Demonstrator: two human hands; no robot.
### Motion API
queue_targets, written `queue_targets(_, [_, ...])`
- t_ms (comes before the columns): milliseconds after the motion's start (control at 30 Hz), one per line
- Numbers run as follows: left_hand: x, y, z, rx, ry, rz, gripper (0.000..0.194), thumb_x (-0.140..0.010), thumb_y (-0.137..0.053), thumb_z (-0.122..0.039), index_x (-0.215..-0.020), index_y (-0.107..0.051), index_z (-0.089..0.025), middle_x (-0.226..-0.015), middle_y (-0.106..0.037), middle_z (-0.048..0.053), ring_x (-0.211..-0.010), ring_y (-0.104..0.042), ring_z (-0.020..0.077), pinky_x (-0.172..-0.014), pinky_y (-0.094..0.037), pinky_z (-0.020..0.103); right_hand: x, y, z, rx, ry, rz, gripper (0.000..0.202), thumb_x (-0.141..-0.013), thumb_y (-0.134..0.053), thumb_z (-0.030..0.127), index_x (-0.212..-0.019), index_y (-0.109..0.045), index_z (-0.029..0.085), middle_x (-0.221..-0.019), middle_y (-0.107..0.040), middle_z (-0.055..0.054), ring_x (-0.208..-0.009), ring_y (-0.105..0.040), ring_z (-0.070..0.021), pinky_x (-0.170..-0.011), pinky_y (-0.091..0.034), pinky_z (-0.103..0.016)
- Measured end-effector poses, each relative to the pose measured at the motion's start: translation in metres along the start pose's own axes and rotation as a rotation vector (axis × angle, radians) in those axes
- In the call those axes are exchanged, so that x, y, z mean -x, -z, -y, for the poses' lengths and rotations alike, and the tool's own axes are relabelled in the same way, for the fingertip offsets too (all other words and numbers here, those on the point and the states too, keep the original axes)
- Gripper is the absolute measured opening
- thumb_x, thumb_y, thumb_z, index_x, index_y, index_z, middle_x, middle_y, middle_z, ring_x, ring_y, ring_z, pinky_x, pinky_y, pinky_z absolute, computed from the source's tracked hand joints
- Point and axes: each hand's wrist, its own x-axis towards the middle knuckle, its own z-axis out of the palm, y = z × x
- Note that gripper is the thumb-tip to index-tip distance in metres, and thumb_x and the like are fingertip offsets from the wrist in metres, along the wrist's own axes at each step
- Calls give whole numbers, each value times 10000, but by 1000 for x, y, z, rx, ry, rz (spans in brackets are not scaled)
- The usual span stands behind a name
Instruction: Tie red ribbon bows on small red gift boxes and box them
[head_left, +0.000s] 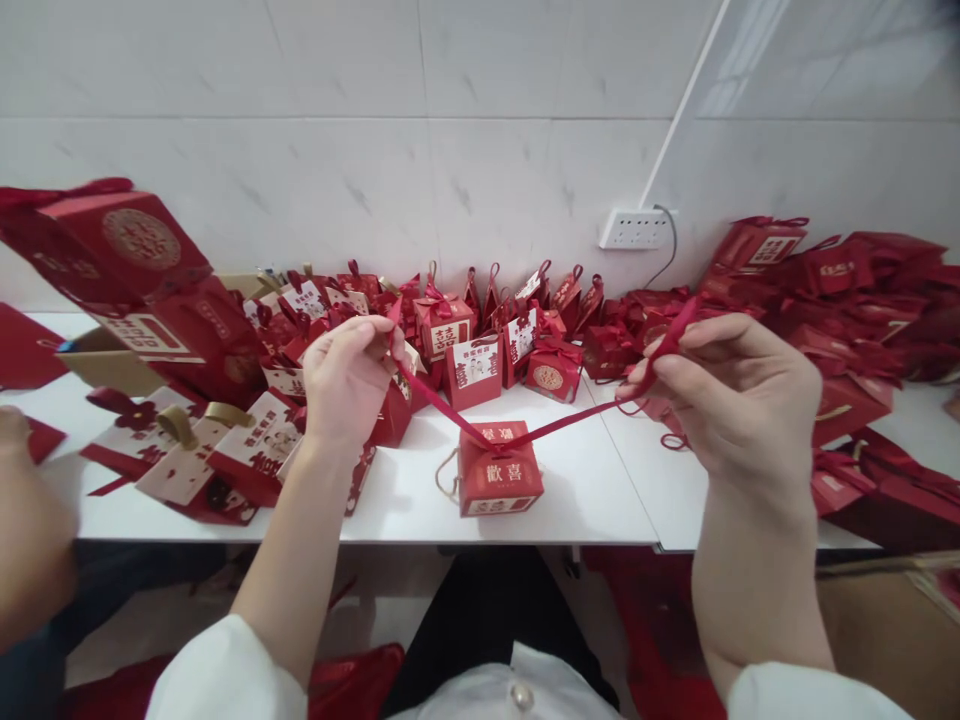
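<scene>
A small red gift box [501, 480] with pale printed characters sits near the table's front edge, with a loop of cord handle at its left side. Around its top runs a red ribbon [566, 424], whose two ends spread upward in a V. My left hand [349, 375] pinches one ribbon end, up and to the left of the box. On the other side my right hand [739, 390] grips the other end, with more ribbon bunched at its fingers. Both hands are raised above the tabletop and apart from the box itself.
Many finished-looking red boxes [474, 370] crowd the table's back. Stacked boxes [142, 240] lean at left, and more are piled [847, 290] at right. A power strip [634, 230] hangs on the wall. Another person's arm [34, 540] shows at far left. A cardboard box [870, 630] stands lower right.
</scene>
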Motion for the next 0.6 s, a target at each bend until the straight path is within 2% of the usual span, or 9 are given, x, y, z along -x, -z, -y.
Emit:
queue_targets(100, [1,5,1,17,60,30,250,-804,-523,-266,-576,-511,-166,-590,-508,2,-469,-466,98,-460,-394,235,2,6,-2,-63,-8,126,106,-750,-708,172,-825,-634,188,-646,-645,6,-462,-607,-129,-413,-517,-240])
queue_targets(167, [4,14,6,-43,84,64,340,-816,-491,-336,-520,-441,-179,-561,-515,6,-441,-452,105,-453,-381,245,4,13,-9,-113,-95,238,111,-811,-657,282,-867,-631,189,-586,-629,17,-345,-553,-119,-311,-460,-215])
queue_targets(267, [20,25,22,-393,92,169,318,-802,-512,-364,-543,-508,-180,-587,-567,23,-543,-524,141,-550,-424,265,14,17,-30,42,-253,281,193,-834,-608,371,-835,-626,179,-572,-613,19,-333,-546,-116,-298,-445,-209])
queue_targets(333, [36,27,37,-726,138,332,225,-787,-564,-340,-633,-585,-177,-657,-605,25,-641,-555,161,-624,-428,273,26,11,-47,257,-306,370,181,-829,-603,350,-779,-626,178,-628,-626,2,-426,-582,-124,-354,-470,-218])
queue_targets(433, [63,23,62,-1096,116,593,151,-768,-622,-320,-707,-611,-182,-768,-617,40,-756,-560,198,-721,-425,318,48,-5,-68,567,-237,634,123,-839,-580,248,-762,-652,184,-741,-651,-30,-630,-616,-159,-542,-522,-272])
queue_targets(500, [76,19,75,-1211,53,645,107,-761,-640,-278,-741,-610,-176,-818,-603,52,-789,-550,210,-747,-429,341,60,-17,-79,706,-152,757,101,-838,-575,179,-808,-672,182,-817,-656,-51,-765,-621,-191,-699,-521,-328])
queue_targets(600, [87,18,86,-1312,-19,644,71,-777,-632,-229,-824,-615,-178,-886,-599,59,-832,-539,219,-772,-430,368,68,-30,-91,802,-85,859,126,-850,-564,145,-897,-679,168,-884,-640,-75,-862,-610,-208,-783,-496,-341])
